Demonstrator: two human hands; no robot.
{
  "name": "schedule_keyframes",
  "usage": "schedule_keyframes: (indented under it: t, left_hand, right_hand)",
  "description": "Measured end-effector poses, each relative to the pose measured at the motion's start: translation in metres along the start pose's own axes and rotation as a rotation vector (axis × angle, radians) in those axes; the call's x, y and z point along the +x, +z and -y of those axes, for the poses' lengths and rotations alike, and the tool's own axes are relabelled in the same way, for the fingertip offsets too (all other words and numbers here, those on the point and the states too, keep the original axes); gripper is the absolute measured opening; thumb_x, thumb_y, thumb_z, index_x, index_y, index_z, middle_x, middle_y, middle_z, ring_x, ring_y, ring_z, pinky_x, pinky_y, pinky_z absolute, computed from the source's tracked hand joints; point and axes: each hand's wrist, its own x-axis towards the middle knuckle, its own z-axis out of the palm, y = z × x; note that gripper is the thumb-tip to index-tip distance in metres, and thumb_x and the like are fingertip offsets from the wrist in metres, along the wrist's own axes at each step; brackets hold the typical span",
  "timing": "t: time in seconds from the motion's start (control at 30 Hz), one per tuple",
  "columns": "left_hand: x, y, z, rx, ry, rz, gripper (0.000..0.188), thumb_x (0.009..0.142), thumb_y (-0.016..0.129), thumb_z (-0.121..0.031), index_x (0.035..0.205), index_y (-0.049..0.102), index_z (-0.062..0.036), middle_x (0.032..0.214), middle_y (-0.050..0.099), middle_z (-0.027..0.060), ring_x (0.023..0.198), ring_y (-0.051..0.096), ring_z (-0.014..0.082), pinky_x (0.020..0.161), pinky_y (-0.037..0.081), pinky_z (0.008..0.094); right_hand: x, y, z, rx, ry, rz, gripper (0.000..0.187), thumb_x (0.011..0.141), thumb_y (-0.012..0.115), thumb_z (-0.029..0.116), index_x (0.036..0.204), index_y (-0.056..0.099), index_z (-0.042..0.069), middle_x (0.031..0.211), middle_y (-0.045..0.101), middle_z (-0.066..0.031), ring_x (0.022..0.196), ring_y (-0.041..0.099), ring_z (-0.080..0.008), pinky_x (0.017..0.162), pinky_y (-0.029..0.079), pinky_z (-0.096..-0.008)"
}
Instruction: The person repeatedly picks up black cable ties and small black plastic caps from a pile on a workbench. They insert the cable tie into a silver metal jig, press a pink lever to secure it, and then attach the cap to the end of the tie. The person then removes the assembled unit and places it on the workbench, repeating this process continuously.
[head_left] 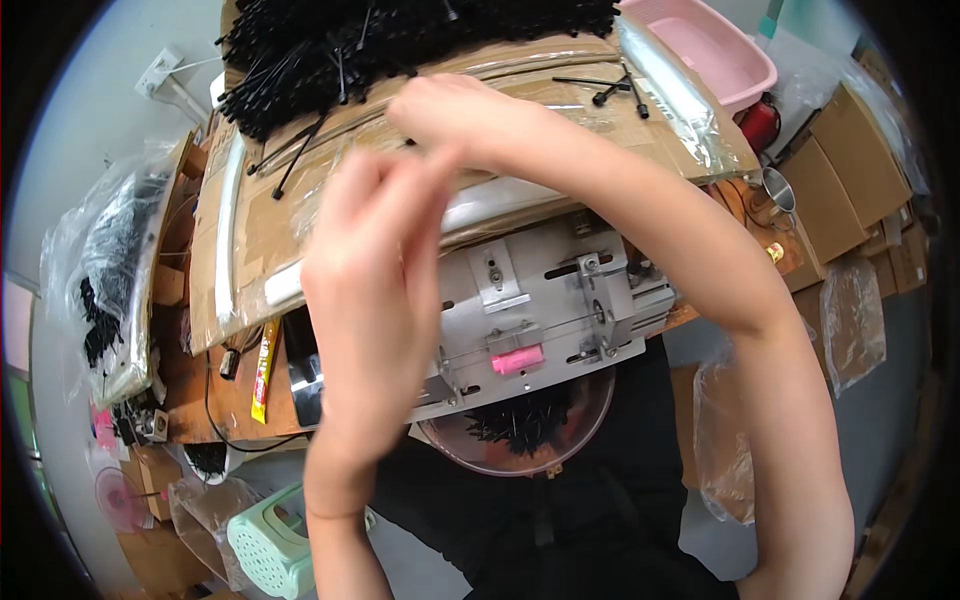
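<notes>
My left hand is raised in front of the cardboard's near edge, left of the metal fixture. Its fingers look curled but are smeared by motion, and whatever they might hold is hidden. Farther off, my right hand reaches across to the left over the cardboard, close to the pile of thin black rods. It is closed, knuckles up, and its fingertips are out of sight; a small black tip shows just under it. A pink cylindrical piece sits on the fixture's near side.
Loose black rods lie on the cardboard. A clear bowl of black pieces is below the fixture. A yellow packet lies on the wooden table. A pink basin stands at the far right, a mint-green stool at lower left.
</notes>
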Motion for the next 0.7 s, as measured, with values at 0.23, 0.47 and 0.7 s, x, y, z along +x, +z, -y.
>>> schedule_keyframes:
  t: [0.23,0.47,0.7]
  left_hand:
    - [0.082,0.033,0.062,0.104,0.067,0.07,0.014,0.09,0.064,-0.005,0.102,0.072,-0.0056,0.082,0.062,0.0103,0.072,0.059,0.0183,0.068,0.048,0.0294]
    - [0.041,0.015,0.11,0.386,-0.033,0.037,0.008,0.084,0.067,-0.003,0.092,0.068,-0.0045,0.092,0.06,0.0129,0.091,0.06,0.0309,0.081,0.048,0.0397]
    - [0.024,-0.055,0.174,0.348,-0.318,0.312,0.015,0.081,0.069,0.0,0.094,0.064,-0.0033,0.084,0.06,0.0075,0.073,0.058,0.0174,0.07,0.049,0.0308]
  right_hand:
    - [-0.085,0.01,-0.073,0.064,0.049,-0.272,0.02,0.079,0.061,-0.001,0.098,0.059,0.003,0.097,0.06,-0.0129,0.094,0.06,-0.0351,0.08,0.049,-0.0435]
    - [-0.081,0.011,-0.121,0.002,0.083,-0.317,0.018,0.075,0.056,-0.007,0.092,0.061,-0.001,0.099,0.063,-0.0159,0.098,0.061,-0.0373,0.083,0.049,-0.045]
    - [-0.081,0.018,-0.125,-0.013,0.081,-0.358,0.018,0.082,0.057,-0.002,0.098,0.065,0.0,0.098,0.062,-0.0142,0.098,0.061,-0.0356,0.082,0.049,-0.0452]
